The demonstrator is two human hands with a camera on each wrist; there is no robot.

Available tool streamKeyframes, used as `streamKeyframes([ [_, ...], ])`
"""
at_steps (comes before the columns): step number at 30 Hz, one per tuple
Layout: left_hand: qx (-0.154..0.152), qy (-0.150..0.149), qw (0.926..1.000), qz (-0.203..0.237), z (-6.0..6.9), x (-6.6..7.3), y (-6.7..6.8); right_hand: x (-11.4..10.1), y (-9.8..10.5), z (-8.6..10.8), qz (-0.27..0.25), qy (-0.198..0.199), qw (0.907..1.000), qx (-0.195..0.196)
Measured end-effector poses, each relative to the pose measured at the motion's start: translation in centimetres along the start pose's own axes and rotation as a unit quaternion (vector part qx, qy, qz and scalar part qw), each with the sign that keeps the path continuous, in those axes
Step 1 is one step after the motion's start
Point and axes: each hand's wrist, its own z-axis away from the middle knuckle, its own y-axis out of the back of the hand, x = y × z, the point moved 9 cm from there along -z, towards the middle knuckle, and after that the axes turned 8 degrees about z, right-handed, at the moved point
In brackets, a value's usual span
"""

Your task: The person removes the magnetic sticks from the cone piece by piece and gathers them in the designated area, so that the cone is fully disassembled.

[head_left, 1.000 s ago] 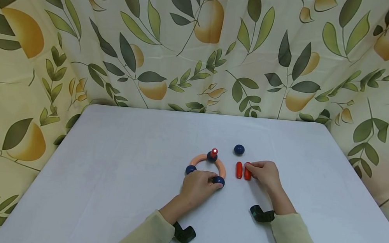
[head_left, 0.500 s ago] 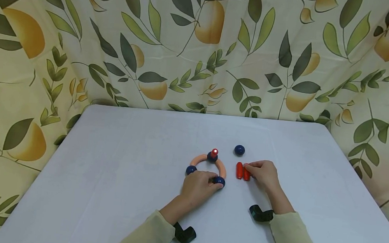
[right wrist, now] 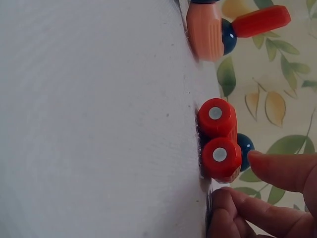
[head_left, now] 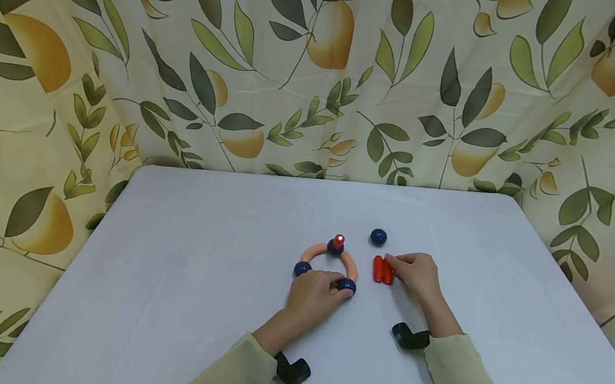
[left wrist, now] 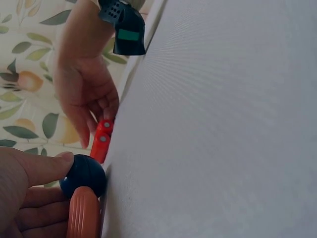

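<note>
Across the white desk (head_left: 214, 238), I see the peach ring (head_left: 351, 265) beside two touching red rods (head_left: 378, 269); whether the right grip (head_left: 419, 274) pinches one, I cannot tell. The left grip (head_left: 313, 294) pinches the ring's nearest blue ball (head_left: 347, 286); only the wrist views show the rods' pale end discs (right wrist: 215, 113).

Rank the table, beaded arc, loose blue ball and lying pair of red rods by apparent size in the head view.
Table
Beaded arc, partly hidden
Lying pair of red rods
Loose blue ball, lying farther from camera
</note>
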Motion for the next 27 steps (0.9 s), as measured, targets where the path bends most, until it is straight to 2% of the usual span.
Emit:
streamKeyframes([
  [7, 0.003, 0.011, 0.9998, 0.013, 0.0, -0.1, 0.3, 0.5, 0.7, 0.3, -0.021, -0.004, 0.9995, 0.024],
  [10, 0.038, 0.015, 0.9989, 0.021, -0.3, -0.3, 1.3, 0.1, 0.9, 0.4, -0.037, 0.008, 0.9986, 0.037],
  [14, 0.110, 0.016, 0.9933, 0.030, -0.9, -0.7, 3.5, -1.7, 0.7, 0.8, -0.051, 0.051, 0.9966, 0.039],
  [17, 0.133, 0.020, 0.9905, 0.029, -1.6, -1.2, 4.5, -3.3, 0.3, 1.4, -0.054, 0.085, 0.9944, 0.033],
  [23, 0.112, 0.050, 0.9921, 0.025, -3.0, -2.9, 4.4, -6.1, -0.5, 2.6, -0.054, 0.136, 0.9886, 0.034],
  [27, 0.066, 0.060, 0.9956, 0.028, -4.3, -4.2, 3.7, -8.1, -1.4, 3.3, -0.050, 0.181, 0.9817, 0.031],
])
